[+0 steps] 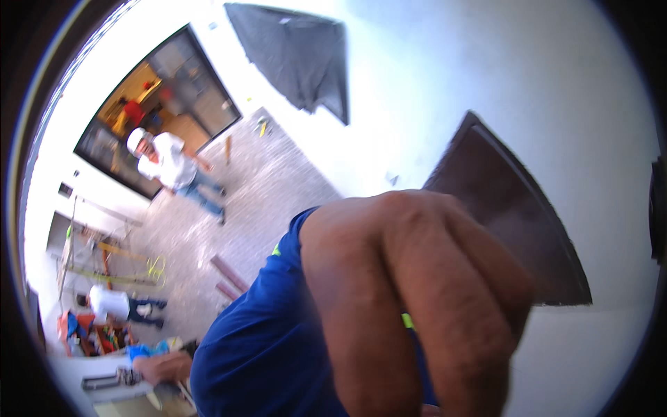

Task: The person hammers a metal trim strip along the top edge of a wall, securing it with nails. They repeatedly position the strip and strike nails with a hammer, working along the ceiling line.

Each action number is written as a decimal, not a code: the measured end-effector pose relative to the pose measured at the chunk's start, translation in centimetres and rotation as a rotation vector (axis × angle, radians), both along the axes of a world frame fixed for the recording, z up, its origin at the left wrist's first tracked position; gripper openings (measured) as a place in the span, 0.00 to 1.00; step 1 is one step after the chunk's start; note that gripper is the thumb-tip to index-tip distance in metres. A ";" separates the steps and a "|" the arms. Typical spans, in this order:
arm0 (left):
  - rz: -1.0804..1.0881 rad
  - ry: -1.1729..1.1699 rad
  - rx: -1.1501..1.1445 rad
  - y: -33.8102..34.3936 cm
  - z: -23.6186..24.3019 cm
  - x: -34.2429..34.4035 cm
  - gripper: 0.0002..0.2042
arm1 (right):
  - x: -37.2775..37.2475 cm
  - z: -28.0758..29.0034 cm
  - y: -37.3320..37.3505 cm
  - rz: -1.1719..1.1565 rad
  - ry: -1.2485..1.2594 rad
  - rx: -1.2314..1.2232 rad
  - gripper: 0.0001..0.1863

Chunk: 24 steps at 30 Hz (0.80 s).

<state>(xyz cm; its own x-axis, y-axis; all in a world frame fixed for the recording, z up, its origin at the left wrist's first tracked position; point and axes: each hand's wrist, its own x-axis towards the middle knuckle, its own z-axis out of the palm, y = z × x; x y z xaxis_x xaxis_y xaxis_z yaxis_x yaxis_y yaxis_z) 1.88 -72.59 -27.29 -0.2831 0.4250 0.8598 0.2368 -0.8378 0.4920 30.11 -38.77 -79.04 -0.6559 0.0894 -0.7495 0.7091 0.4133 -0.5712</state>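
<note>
Very close to the view, my right hand fills the lower middle, its back and knuckles turned toward me. The fingers are bent and closed, pointing down; the lower edge cuts off the fingertips, so whatever they hold is hidden. Behind it spreads a blue sleeve with bright yellow-green trim. What appears to be my left hand shows small at the lower left, past the sleeve's edge. Something bright blue lies against it. Its fingers are too blurred to make out.
The scene looks tilted. A person in a white cap stands on the paved floor before a glass doorway. Another person is near a metal frame. Dark panels and a dark sheet mark the white wall.
</note>
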 end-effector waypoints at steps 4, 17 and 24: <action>0.056 0.149 0.024 -1.6 3.9 0.1 0.06 | 0.8 -0.7 0.1 -0.133 0.088 0.021 0.30; 1.045 0.656 -0.404 12.0 15.7 -15.1 0.08 | 7.8 -5.1 -3.0 -0.608 0.231 -0.046 0.32; 1.122 0.890 -0.271 18.7 25.7 -19.7 0.08 | 7.8 1.9 -3.8 -0.713 0.145 0.032 0.28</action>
